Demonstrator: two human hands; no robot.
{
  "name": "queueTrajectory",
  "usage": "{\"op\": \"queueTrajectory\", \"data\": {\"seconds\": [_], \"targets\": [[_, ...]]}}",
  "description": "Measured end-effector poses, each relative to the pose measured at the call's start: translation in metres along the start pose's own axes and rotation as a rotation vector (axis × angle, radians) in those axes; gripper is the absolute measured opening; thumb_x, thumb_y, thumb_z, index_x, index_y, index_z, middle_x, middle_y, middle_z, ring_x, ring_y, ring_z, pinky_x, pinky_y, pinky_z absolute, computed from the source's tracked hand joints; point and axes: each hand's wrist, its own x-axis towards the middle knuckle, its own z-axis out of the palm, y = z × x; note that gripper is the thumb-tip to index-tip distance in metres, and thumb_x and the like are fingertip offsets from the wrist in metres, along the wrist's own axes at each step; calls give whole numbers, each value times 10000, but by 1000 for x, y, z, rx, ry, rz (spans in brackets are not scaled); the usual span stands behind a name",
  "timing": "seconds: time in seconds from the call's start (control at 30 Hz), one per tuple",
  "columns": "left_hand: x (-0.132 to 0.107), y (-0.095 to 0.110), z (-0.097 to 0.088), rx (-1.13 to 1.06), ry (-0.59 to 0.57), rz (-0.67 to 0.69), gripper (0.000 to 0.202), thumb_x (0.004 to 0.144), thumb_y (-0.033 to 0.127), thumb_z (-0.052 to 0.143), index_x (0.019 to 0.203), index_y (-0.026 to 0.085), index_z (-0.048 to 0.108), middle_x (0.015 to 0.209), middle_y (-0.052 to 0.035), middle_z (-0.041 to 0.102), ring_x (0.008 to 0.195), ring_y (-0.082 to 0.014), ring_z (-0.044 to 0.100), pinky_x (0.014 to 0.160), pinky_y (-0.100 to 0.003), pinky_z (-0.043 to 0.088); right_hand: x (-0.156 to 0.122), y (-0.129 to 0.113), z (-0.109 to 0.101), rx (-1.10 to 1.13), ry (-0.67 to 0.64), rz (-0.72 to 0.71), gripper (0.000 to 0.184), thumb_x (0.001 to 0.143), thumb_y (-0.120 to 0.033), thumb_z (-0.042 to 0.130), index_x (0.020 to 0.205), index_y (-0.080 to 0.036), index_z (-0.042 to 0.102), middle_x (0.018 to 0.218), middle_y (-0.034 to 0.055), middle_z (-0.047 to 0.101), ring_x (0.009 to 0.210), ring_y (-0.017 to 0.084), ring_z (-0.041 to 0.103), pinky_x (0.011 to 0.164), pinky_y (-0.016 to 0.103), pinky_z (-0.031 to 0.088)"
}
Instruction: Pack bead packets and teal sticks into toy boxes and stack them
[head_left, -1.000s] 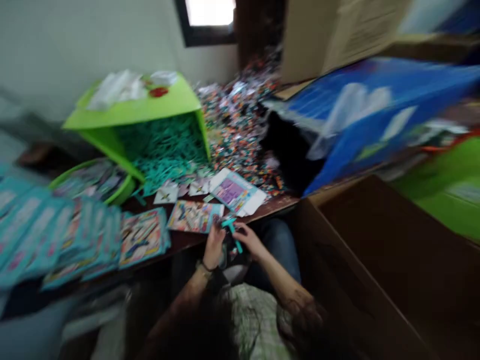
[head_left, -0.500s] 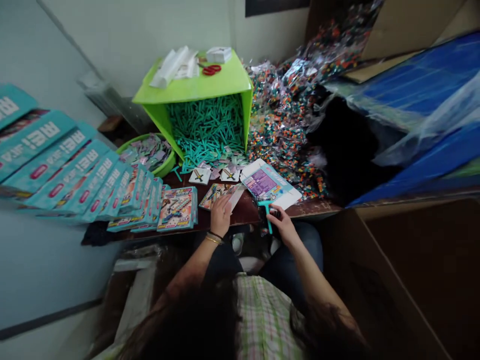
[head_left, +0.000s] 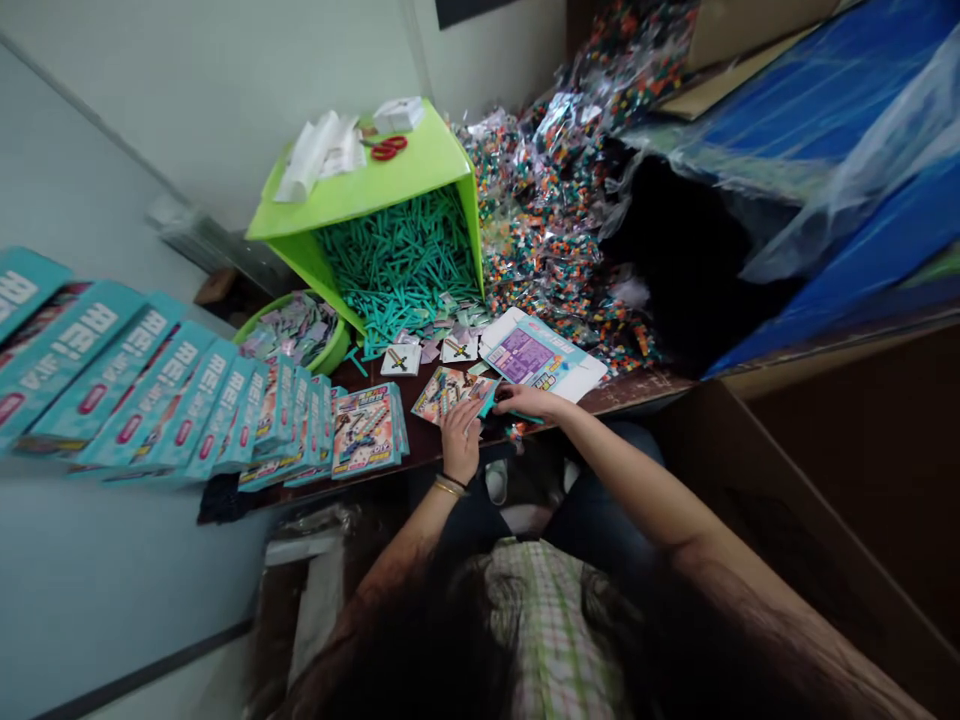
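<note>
The teal boxes (head_left: 112, 385) run off the left edge, so their row's end is unseen. The right hand (head_left: 525, 402) covers part of a teal piece (head_left: 491, 400), too small to identify. Print on the flat box (head_left: 540, 358) is illegible

Red scissors (head_left: 388, 148) lie atop a tipped green bin (head_left: 390, 180), seemingly plastic.
</note>
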Motion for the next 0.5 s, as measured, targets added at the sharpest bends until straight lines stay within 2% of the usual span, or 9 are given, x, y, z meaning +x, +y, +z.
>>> {"op": "queueTrajectory", "data": {"seconds": [0.13,0.23,0.3,0.4,0.43,0.5], "targets": [[5,5,4,-30,58,-45,629,1063,605,312,1189,197,775,1183,-146,769,1174,-281,677,1122,-538,466,27,-8,-3,-102,47,10,70,766,-215,779,758,-175,722,750,26,740,711,169,685,683,258,533],[11,8,5,-40,75,-86,646,1052,631,318,1164,193,779,1170,-154,771,1155,-288,681,1112,-532,472,49,-18,-1,-203,120,2,251,755,-267,827,590,-199,649,641,58,687,714,205,686,688,281,513],[15,7,3,-37,90,-118,651,1040,653,330,1145,194,780,1153,-151,774,1139,-289,686,1109,-521,474,59,-28,-3,-248,150,-9,315,724,-317,875,559,-206,631,629,72,677,732,223,691,706,292,510],[25,4,-6,-59,163,-190,652,1027,671,349,1147,189,771,1144,-148,771,1136,-285,685,1106,-493,477,54,-46,-11,-253,154,-42,312,774,-459,854,705,-192,708,722,66,716,741,215,685,721,298,525],[29,3,-11,-77,191,-217,651,1021,678,360,1145,187,768,1150,-148,770,1142,-285,684,1102,-481,481,48,-51,-13,-238,198,-88,315,839,-494,796,806,-186,735,803,67,738,776,211,688,744,301,533],[37,3,-20,-124,228,-274,641,1007,692,390,1128,187,765,1154,-147,771,1149,-285,685,1079,-457,498,32,-60,-7,-232,371,-233,318,975,-481,645,985,-179,743,1000,89,754,921,215,691,844,321,539]]}}
